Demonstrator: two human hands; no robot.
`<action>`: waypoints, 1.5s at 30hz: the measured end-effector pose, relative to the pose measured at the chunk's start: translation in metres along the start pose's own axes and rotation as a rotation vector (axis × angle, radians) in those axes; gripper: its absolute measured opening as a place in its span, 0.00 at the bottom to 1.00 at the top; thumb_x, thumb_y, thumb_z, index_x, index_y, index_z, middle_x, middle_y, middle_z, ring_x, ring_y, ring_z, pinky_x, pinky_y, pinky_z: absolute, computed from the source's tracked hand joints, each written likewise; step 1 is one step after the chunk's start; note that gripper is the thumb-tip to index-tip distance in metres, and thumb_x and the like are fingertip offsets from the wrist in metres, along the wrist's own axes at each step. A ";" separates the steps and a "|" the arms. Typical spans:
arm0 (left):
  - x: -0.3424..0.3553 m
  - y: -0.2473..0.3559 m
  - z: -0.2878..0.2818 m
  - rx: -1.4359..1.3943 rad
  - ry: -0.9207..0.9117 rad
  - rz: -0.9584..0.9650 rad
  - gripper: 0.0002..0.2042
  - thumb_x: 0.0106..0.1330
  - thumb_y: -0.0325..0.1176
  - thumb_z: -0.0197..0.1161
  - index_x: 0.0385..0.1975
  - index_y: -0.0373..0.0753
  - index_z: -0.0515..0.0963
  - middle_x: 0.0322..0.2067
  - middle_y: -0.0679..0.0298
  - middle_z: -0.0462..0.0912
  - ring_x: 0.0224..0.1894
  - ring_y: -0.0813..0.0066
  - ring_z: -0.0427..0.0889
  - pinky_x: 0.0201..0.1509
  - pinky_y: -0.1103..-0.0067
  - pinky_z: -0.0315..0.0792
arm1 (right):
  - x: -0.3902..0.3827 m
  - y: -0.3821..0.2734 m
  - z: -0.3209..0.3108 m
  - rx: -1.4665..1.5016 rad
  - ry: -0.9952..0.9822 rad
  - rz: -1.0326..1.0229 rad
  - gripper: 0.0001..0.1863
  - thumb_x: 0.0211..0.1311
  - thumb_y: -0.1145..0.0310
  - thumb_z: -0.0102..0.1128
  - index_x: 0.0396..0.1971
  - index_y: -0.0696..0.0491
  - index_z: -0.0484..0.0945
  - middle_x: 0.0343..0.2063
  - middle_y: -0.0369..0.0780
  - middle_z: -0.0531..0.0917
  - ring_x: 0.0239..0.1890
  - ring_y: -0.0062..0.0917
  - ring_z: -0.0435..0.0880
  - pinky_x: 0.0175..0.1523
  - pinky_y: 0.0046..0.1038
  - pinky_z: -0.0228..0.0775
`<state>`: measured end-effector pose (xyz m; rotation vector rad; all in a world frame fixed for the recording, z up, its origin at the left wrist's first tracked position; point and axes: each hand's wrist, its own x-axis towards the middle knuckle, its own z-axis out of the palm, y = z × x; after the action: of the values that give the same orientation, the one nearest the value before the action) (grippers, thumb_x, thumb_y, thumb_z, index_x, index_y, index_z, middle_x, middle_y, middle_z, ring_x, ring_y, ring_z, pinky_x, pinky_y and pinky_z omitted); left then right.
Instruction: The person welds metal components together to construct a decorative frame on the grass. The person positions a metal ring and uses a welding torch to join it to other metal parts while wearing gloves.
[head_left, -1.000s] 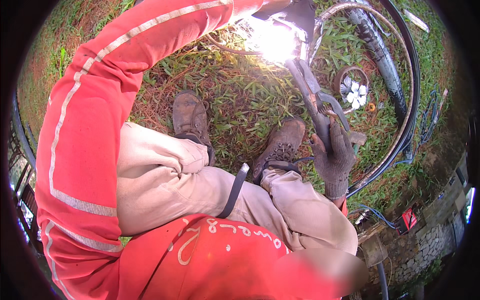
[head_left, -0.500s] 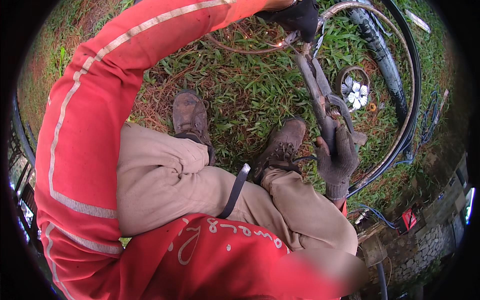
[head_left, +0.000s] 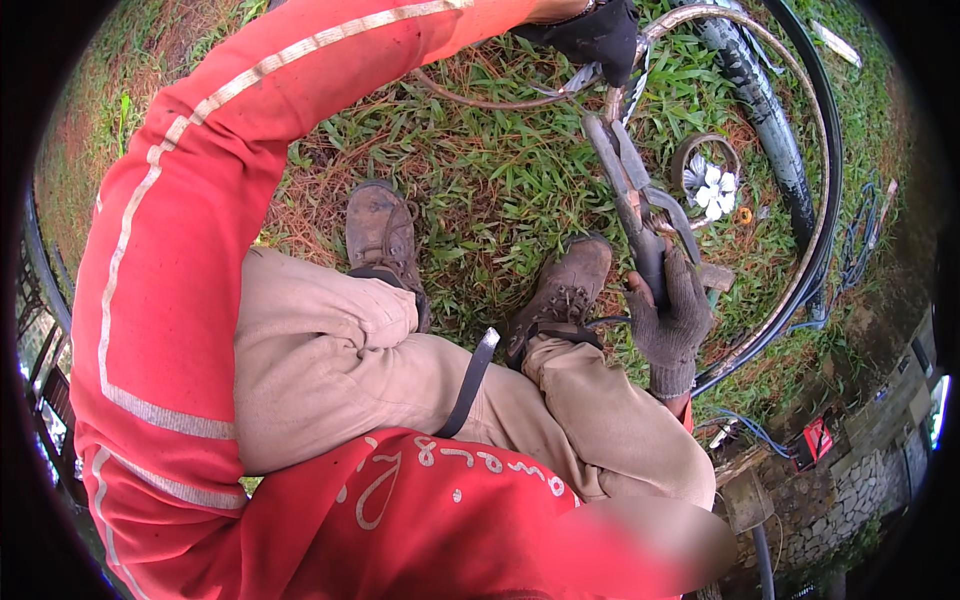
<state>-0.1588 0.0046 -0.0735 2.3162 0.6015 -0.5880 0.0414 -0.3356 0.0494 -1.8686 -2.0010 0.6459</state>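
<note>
On the grass (head_left: 500,200) in the head view, I see a shallow brown ring (head_left: 681,160) to the right, with silver flower ornaments (head_left: 714,192) inside it, the nearest one lapping its lower rim; I can't tell whether the ring has a bottom. At the far right lies a box-like red-and-black object (head_left: 816,437), its contents hidden from me. I have the right hand (head_left: 670,318), in a grey knitted glove, wrapped around the dark handle of a welding clamp (head_left: 632,200), thumb on the left side, fingers on the right, wrist toward the lower edge. The clamp slants up and to the left over the grass, between the right boot (head_left: 572,280) and the ring. My left arm sweeps up the left side in a red sleeve (head_left: 170,270) and across the top, bringing the black-gloved left hand (head_left: 598,38) down over the curved metal rod (head_left: 490,103), just beyond the clamp's tip. Its fingers point downward and touch the rod, but their undersides are hidden, so I can't tell whether they are gripping it.
</note>
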 end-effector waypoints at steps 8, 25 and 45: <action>-0.014 0.013 -0.007 -0.079 0.017 -0.018 0.23 0.65 0.52 0.66 0.48 0.39 0.92 0.44 0.48 0.93 0.43 0.49 0.90 0.51 0.55 0.80 | -0.002 0.003 0.000 -0.014 -0.007 0.008 0.32 0.60 0.69 0.83 0.64 0.61 0.85 0.45 0.51 0.91 0.43 0.40 0.95 0.49 0.36 0.86; -0.043 0.026 -0.025 -0.182 0.057 -0.178 0.25 0.64 0.53 0.67 0.43 0.35 0.92 0.40 0.50 0.93 0.42 0.54 0.90 0.49 0.58 0.81 | -0.018 0.003 -0.018 0.098 0.062 0.070 0.30 0.61 0.70 0.82 0.62 0.63 0.85 0.48 0.53 0.92 0.47 0.40 0.96 0.52 0.36 0.86; -0.039 0.022 0.000 -0.528 0.231 -0.294 0.25 0.61 0.55 0.83 0.14 0.43 0.84 0.15 0.69 0.79 0.16 0.79 0.70 0.21 0.74 0.64 | -0.022 -0.004 -0.015 0.159 -0.156 0.163 0.31 0.60 0.63 0.84 0.64 0.50 0.87 0.48 0.51 0.92 0.49 0.50 0.94 0.53 0.43 0.87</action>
<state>-0.1775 -0.0200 -0.0409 1.8162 1.0761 -0.2454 0.0477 -0.3564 0.0657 -1.9499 -1.8384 0.9940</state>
